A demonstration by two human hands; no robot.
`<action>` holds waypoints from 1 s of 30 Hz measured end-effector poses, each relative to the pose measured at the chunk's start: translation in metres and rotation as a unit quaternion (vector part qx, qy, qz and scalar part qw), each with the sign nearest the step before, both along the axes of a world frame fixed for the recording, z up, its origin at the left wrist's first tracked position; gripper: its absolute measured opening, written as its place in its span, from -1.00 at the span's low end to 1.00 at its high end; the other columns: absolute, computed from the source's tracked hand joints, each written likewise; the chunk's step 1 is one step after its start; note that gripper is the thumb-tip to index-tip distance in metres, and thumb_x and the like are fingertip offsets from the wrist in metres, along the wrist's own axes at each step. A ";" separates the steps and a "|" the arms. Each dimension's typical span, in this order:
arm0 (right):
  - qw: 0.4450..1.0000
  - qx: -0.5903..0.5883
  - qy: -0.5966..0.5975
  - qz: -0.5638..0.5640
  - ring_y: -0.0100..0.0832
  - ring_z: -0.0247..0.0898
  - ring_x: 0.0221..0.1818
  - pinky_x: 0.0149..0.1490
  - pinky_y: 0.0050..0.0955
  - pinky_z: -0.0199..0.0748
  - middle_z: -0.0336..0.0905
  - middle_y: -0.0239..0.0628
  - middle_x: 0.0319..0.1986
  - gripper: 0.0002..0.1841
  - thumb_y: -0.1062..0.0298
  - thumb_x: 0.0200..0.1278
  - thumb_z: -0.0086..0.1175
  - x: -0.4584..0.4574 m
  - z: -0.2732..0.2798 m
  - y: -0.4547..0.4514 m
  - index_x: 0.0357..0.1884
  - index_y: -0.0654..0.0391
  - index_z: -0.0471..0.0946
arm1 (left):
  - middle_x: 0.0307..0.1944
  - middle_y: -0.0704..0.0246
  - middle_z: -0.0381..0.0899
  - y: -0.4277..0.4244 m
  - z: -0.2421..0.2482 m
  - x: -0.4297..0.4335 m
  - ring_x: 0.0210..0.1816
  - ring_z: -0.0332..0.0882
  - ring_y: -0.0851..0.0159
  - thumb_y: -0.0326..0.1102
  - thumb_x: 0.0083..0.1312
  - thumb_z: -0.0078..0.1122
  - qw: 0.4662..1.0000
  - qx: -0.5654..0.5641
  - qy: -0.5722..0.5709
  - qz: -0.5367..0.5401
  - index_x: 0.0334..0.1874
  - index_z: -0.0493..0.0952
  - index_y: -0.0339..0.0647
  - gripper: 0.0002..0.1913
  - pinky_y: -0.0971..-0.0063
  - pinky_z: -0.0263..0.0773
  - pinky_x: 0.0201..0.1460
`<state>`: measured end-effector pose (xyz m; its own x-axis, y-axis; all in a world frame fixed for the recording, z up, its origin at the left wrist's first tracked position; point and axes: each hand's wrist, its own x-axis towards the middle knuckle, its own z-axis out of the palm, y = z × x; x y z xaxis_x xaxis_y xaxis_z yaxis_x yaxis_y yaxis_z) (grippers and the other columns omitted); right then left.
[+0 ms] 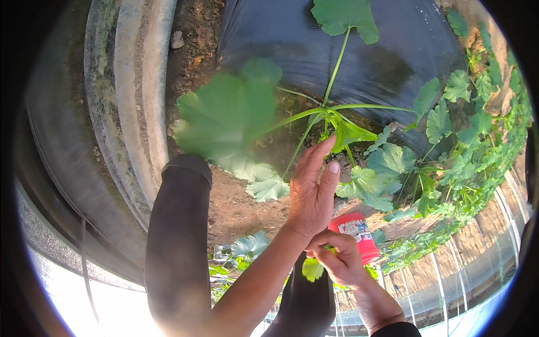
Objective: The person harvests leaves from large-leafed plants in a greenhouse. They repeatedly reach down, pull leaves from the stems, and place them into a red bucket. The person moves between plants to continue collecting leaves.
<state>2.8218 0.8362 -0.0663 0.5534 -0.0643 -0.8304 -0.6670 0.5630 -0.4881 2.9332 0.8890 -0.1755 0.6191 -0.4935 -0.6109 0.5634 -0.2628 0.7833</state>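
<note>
A leafy squash-type plant grows at the edge of dark plastic mulch film, its long green stalks spreading from one crown. My left hand reaches up to that crown, fingers extended and touching or just beside a young bright green leaf; its thumb stands apart. Lower down, my right hand is closed around a small green leaf, which pokes out below the fingers close to my left wrist. Behind the right hand lies a red container bearing a printed label.
Dark plastic mulch film covers the bed beyond the plant. A row of similar plants curves away at the right. Pale, folded sheeting runs along the left. My dark-clad legs flank bare soil. Large leaves hang near the left knee.
</note>
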 end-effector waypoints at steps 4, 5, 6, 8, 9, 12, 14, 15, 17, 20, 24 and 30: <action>0.931 0.166 0.156 -0.285 -0.52 0.45 -0.29 -0.22 -0.49 0.46 0.64 -0.26 -0.10 -0.65 0.31 0.52 0.22 -0.067 -0.112 0.093 0.22 0.24 0.53 | 0.14 0.16 0.62 -0.006 0.056 0.023 0.18 0.57 -0.01 -0.22 0.52 0.18 0.986 0.018 -0.116 -0.116 0.27 0.56 -0.26 -0.62 0.17 0.41 0.35; 0.917 0.196 0.192 -0.290 -0.55 0.38 -0.44 -0.40 -0.52 0.41 0.63 -0.28 -0.13 -0.58 0.26 0.50 0.27 -0.077 -0.152 0.101 0.27 0.20 0.50 | 0.12 0.18 0.63 -0.003 0.075 0.028 0.16 0.58 0.02 -0.24 0.49 0.22 0.979 0.014 -0.137 -0.153 0.24 0.58 -0.24 -0.65 0.18 0.43 0.31; 0.930 0.100 0.224 -0.274 -0.63 0.33 -0.46 -0.44 -0.58 0.32 0.61 -0.36 -0.19 -0.67 0.26 0.50 0.28 -0.064 -0.178 0.106 0.17 0.17 0.55 | 0.10 0.20 0.64 0.002 0.092 0.029 0.14 0.59 0.05 -0.26 0.47 0.25 0.971 0.005 -0.149 -0.188 0.20 0.60 -0.23 -0.67 0.19 0.46 0.27; 0.902 -0.022 0.232 -0.363 -0.71 0.28 -0.48 -0.48 -0.63 0.23 0.61 -0.45 -0.26 -0.74 0.27 0.47 0.31 -0.037 -0.230 0.092 0.08 0.13 0.61 | 0.07 0.25 0.66 0.005 0.125 0.024 0.10 0.61 0.09 -0.28 0.42 0.30 0.952 -0.029 -0.144 -0.270 0.14 0.62 -0.19 -0.70 0.20 0.49 0.20; 0.870 -0.031 0.206 -0.446 -0.71 0.27 -0.48 -0.48 -0.61 0.24 0.61 -0.47 -0.27 -0.73 0.28 0.45 0.34 -0.030 -0.251 0.085 0.07 0.13 0.61 | 0.05 0.28 0.66 0.018 0.143 0.020 0.08 0.61 0.10 -0.29 0.40 0.32 0.944 -0.034 -0.134 -0.299 0.11 0.63 -0.18 -0.72 0.19 0.49 0.18; 0.818 -0.174 0.304 -0.456 -0.58 0.39 -0.36 -0.35 -0.49 0.34 0.65 -0.42 -0.21 -0.65 0.32 0.36 0.42 -0.007 -0.288 0.066 0.11 0.17 0.63 | 0.03 0.32 0.66 0.059 0.171 0.010 0.05 0.61 0.15 -0.29 0.37 0.35 0.926 -0.027 -0.095 -0.364 0.09 0.63 -0.16 -0.72 0.21 0.50 0.14; 0.791 -0.247 0.304 -0.470 -0.38 0.56 -0.14 -0.06 -0.30 0.57 0.67 -0.34 -0.16 -0.60 0.40 0.32 0.44 -0.001 -0.314 0.060 0.14 0.29 0.63 | 0.03 0.34 0.65 0.074 0.170 0.004 0.04 0.61 0.17 -0.29 0.35 0.37 0.909 -0.005 -0.087 -0.407 0.09 0.64 -0.15 -0.70 0.24 0.51 0.14; 0.798 -0.257 0.267 -0.476 -0.34 0.57 -0.08 0.00 -0.28 0.58 0.67 -0.32 -0.11 -0.57 0.36 0.32 0.45 0.004 -0.323 0.056 0.17 0.27 0.61 | 0.03 0.34 0.65 0.076 0.165 -0.002 0.04 0.60 0.17 -0.29 0.33 0.38 0.898 0.016 -0.094 -0.429 0.10 0.64 -0.16 -0.68 0.24 0.51 0.14; 0.809 -0.276 0.201 -0.479 -0.26 0.58 0.04 0.12 -0.23 0.61 0.67 -0.28 -0.01 -0.49 0.27 0.31 0.46 0.013 -0.325 0.050 0.22 0.22 0.58 | 0.00 0.32 0.63 0.077 0.159 -0.009 0.02 0.59 0.18 -0.29 0.28 0.37 0.892 0.034 -0.116 -0.436 0.08 0.64 -0.20 -0.66 0.26 0.49 0.14; 0.826 -0.167 0.131 -0.522 -0.25 0.61 0.01 0.16 -0.26 0.64 0.64 -0.28 0.06 -0.34 0.12 0.28 0.47 0.027 -0.329 0.029 0.35 0.12 0.49 | 0.02 0.35 0.64 0.075 0.161 -0.004 0.02 0.60 0.19 -0.30 0.22 0.40 0.889 0.040 -0.147 -0.433 0.11 0.66 -0.15 -0.61 0.29 0.51 0.13; 0.838 -0.142 0.061 -0.524 -0.14 0.71 -0.03 0.02 0.03 0.85 0.67 -0.22 -0.02 -0.47 0.03 0.28 0.43 0.032 -0.343 0.025 0.19 0.00 0.51 | -0.02 0.32 0.60 0.072 0.156 0.004 0.00 0.56 0.19 -0.28 0.22 0.34 0.889 0.053 -0.157 -0.427 0.08 0.64 -0.26 -0.61 0.30 0.46 0.16; 0.827 -0.141 0.141 -0.525 -0.20 0.71 -0.02 0.06 -0.02 0.85 0.69 -0.28 -0.07 -0.59 0.01 0.41 0.34 0.016 -0.373 0.026 0.15 -0.07 0.50 | 0.00 0.34 0.61 0.067 0.153 0.007 0.00 0.58 0.19 -0.29 0.24 0.36 0.897 0.056 -0.147 -0.412 0.11 0.64 -0.22 -0.61 0.30 0.47 0.14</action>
